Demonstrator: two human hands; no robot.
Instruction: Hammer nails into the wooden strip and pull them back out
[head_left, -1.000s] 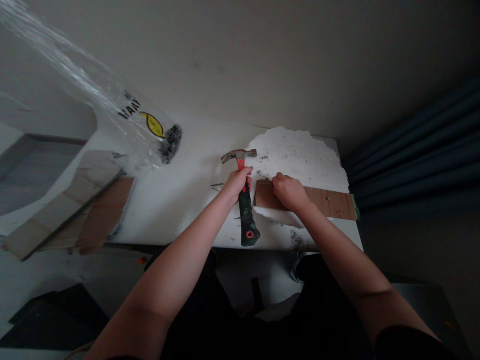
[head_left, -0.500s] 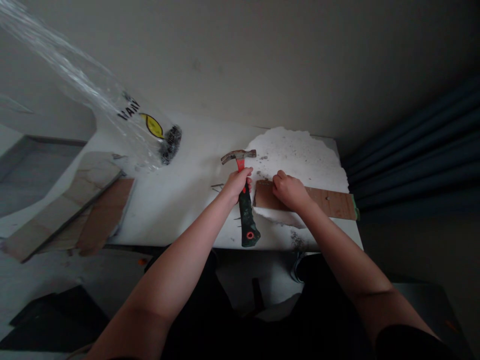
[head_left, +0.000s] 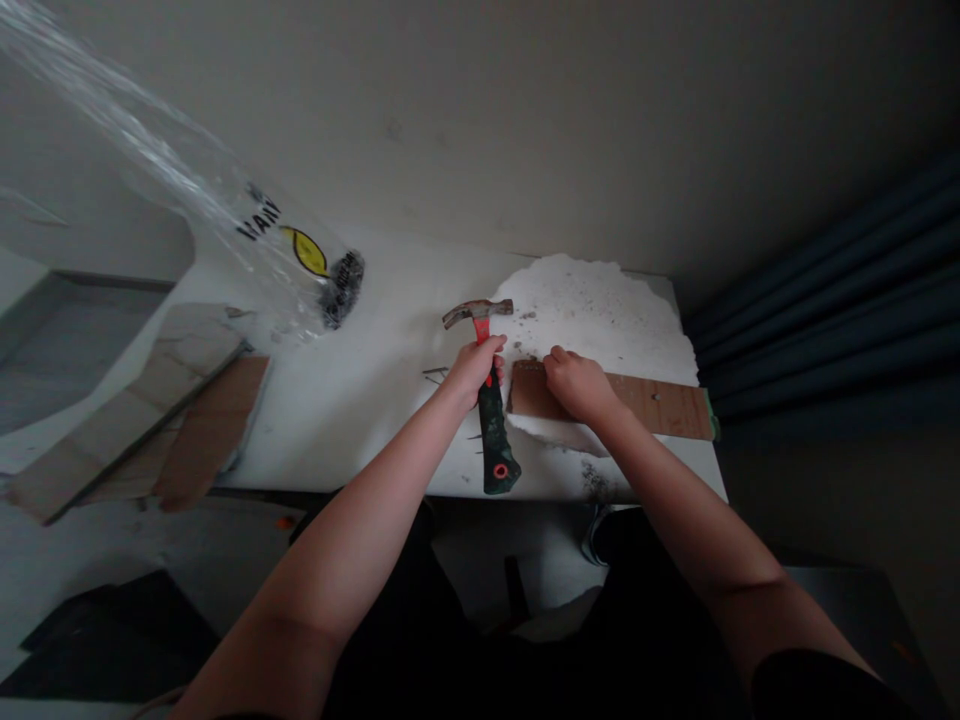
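Observation:
My left hand is wrapped round the upper handle of a claw hammer. Its handle is dark green and red, with the worn metal head pointing away from me above the white table. My right hand is closed on top of a brown wooden board, near the board's left end. Whatever the right fingers pinch is hidden or too small to make out. A small nail-like bit stands in the board to the right of that hand. Under the board lies a ragged-edged white sheet with dark crumbs on it.
A few loose nails lie left of the hammer on the white table. Broken boards are stacked at the left. A clear plastic wrap roll stands behind them. Dark curtains hang at the right.
My right hand has shifted very slightly to the left on the board. My left hand and the hammer stay where they were.

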